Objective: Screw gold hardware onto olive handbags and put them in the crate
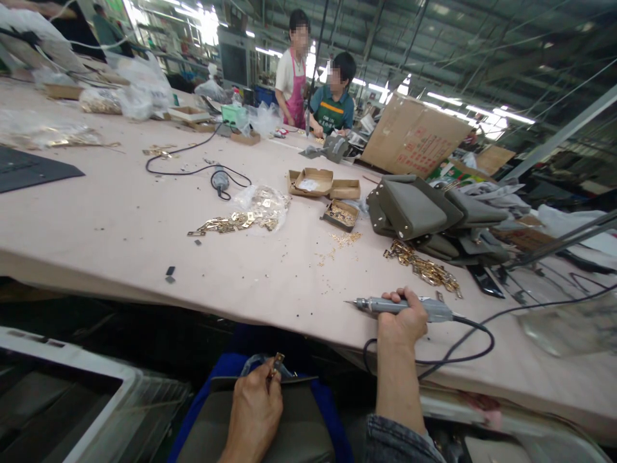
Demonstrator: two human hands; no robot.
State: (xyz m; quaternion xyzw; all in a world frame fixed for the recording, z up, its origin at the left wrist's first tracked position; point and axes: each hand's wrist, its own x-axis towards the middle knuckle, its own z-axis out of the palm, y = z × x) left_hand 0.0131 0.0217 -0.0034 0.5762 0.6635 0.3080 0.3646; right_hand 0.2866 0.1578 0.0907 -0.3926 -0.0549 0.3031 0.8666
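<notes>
One driver lies on the near edge of the desk, tip pointing left, with the right hand wrapped tight around its barrel. Its black cord loops off to the right. Below the desk edge, the left hand pinches a small brass fitting between its fingertips, over a grey panel on the lap. Just beyond the driver lies a heap of brass parts, with grey bags stacked behind it. Further left, more brass spills from a clear bag near small cartons. Two co-workers are at the far end.
</notes>
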